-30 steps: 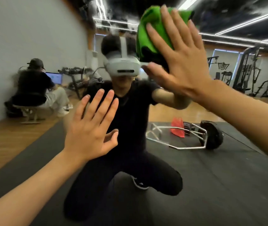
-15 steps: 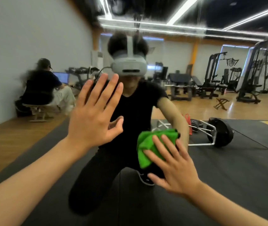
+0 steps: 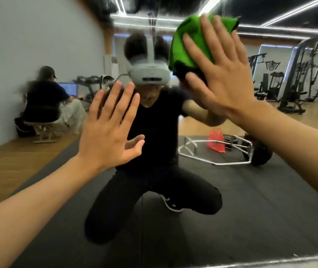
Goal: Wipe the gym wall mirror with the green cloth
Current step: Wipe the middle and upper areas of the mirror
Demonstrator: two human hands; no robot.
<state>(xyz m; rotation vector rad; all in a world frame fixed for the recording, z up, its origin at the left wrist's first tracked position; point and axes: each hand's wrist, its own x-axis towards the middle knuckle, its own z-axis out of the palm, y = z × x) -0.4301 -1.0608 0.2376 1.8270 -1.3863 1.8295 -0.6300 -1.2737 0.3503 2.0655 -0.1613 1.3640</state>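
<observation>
Right hand (image 3: 224, 78), fingers straight, presses bunched green cloth (image 3: 191, 45) high on mirror (image 3: 270, 209). Left hand (image 3: 107, 132) flat, spread on glass. Probable risks: unpinched cloth slips out; bare palm smudges.

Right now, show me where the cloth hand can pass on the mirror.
Free: the mirror below the right hand and right of the left hand; also left of the left hand. Crowded: upper middle, where the cloth sits close above the left hand.
</observation>
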